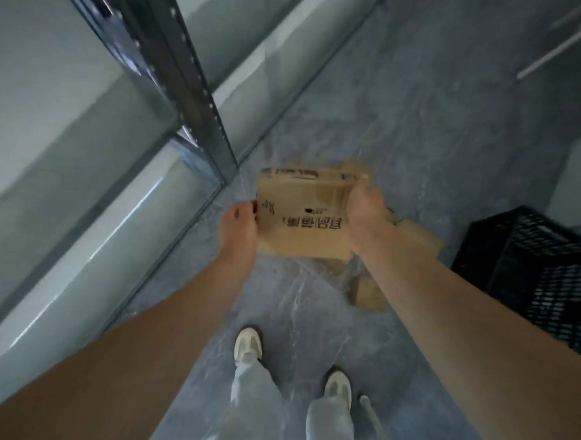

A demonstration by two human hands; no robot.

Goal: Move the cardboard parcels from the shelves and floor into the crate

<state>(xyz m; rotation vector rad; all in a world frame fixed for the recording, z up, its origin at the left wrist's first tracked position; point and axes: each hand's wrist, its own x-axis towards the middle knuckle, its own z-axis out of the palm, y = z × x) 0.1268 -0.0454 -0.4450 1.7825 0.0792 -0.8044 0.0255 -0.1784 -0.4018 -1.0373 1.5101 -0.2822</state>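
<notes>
A flat brown cardboard parcel (302, 217) with black printed characters is held above the floor between both hands. My left hand (238, 226) grips its left edge, fingers curled round it. My right hand (365, 206) grips its right edge near the top corner. More cardboard parcels (369, 288) lie on the grey floor underneath and to the right, partly hidden by the held parcel and my right forearm. A black lattice plastic crate (531, 271) stands on the floor at the right; its inside is not visible.
A metal shelving rack with a perforated dark upright (194, 94) and pale shelf boards (55, 113) fills the left side. My two feet in white shoes (248, 345) stand on the marbled grey floor (417, 125). A thin white rod (558, 45) lies at the upper right.
</notes>
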